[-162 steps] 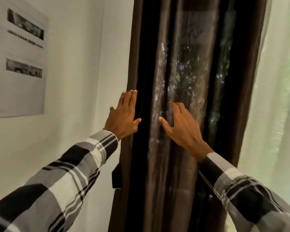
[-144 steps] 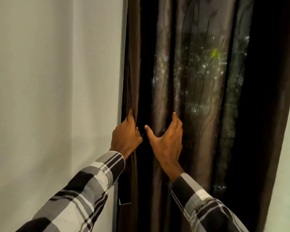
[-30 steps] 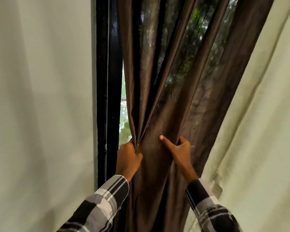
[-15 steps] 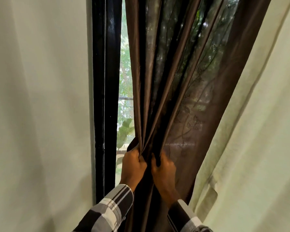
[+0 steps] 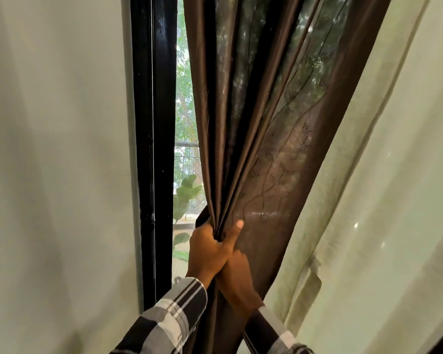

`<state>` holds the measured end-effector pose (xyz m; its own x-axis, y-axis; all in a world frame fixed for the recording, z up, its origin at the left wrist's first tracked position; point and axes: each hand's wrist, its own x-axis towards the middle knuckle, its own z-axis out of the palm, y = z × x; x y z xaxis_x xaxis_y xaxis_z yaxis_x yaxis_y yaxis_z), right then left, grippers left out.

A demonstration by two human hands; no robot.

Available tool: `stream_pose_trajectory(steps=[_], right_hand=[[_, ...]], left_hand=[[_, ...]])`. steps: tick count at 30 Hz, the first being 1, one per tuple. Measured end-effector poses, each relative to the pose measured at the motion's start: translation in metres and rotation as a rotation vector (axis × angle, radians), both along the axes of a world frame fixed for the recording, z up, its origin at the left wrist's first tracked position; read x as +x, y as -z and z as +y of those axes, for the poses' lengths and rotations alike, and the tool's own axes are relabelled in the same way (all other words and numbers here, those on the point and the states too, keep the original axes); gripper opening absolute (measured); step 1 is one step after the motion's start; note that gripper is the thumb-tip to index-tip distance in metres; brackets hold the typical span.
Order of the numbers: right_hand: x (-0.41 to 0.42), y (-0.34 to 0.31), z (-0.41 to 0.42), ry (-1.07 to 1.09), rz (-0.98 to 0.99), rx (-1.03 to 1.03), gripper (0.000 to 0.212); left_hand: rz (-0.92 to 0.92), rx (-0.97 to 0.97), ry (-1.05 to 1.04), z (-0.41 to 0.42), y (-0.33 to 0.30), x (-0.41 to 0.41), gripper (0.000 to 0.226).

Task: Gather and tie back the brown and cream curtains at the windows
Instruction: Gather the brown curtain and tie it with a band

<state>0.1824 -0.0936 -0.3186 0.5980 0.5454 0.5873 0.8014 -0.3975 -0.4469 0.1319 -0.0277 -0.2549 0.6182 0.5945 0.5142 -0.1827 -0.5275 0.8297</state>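
Note:
The brown curtain [image 5: 261, 118] hangs in the middle of the view, its folds drawn together into a bunch low down. My left hand [image 5: 206, 249] grips that bunch, thumb up along the fabric. My right hand [image 5: 237, 279] sits just below and behind it, wrapped around the same gathered cloth. The cream curtain [image 5: 374, 200] hangs to the right, slanting down beside the brown one and partly behind it.
A black window frame [image 5: 152, 149] runs vertically left of the curtain. A strip of window pane [image 5: 186, 159] shows greenery outside. A pale wall [image 5: 56, 162] fills the left side.
My hands have bunched the brown curtain tighter and moved close together, the right one now under the left. More of the window strip shows than a second ago.

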Motion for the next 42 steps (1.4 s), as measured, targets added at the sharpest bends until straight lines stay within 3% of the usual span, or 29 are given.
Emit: stream_pose_trajectory(steps=[3,5,8,10,13,14,16,20,25,28,31,35,42], right_hand=[[0.006,-0.004,-0.016,-0.076,-0.081,-0.062,0.018],[0.009,-0.013,-0.032,-0.012,-0.078,0.060,0.030],[0.021,-0.036,-0.052,0.254,0.141,0.483,0.069],[0.038,-0.055,-0.060,0.356,0.377,0.604,0.093],[0.056,-0.069,-0.056,0.202,0.541,0.621,0.109],[0.058,-0.069,-0.052,0.103,0.565,0.608,0.104],[0.058,-0.066,-0.043,-0.025,0.533,0.556,0.074],[0.052,-0.064,-0.036,-0.010,0.418,0.661,0.013],[0.040,-0.049,-0.030,0.114,0.313,0.685,0.009],[0.022,-0.031,-0.028,0.242,0.177,0.649,0.023],[0.004,-0.018,-0.021,0.257,0.144,0.542,0.036],[-0.004,-0.010,-0.012,0.227,0.109,0.360,0.011],[-0.026,-0.008,-0.003,0.111,0.141,0.104,0.027]], left_hand=[[0.091,0.096,-0.112,0.006,-0.003,0.003,0.019],[0.121,0.099,-0.135,0.011,-0.005,0.003,0.015],[0.095,0.114,-0.132,0.014,-0.007,0.002,0.019],[0.066,0.112,-0.120,0.012,-0.007,0.000,0.023],[0.057,0.111,-0.112,0.009,-0.007,0.000,0.036],[0.068,0.111,-0.115,0.008,-0.007,0.000,0.033],[0.087,0.118,-0.124,0.009,-0.008,0.001,0.017],[0.097,0.135,-0.146,0.014,-0.005,0.003,0.014],[0.100,0.090,-0.132,0.019,-0.005,0.001,0.031],[0.097,0.078,-0.121,0.013,-0.009,-0.001,0.044],[0.075,0.077,-0.081,0.010,-0.009,-0.002,0.029],[0.066,0.027,-0.022,0.006,-0.002,-0.002,0.028],[0.023,-0.069,0.135,-0.002,0.001,-0.010,0.018]])
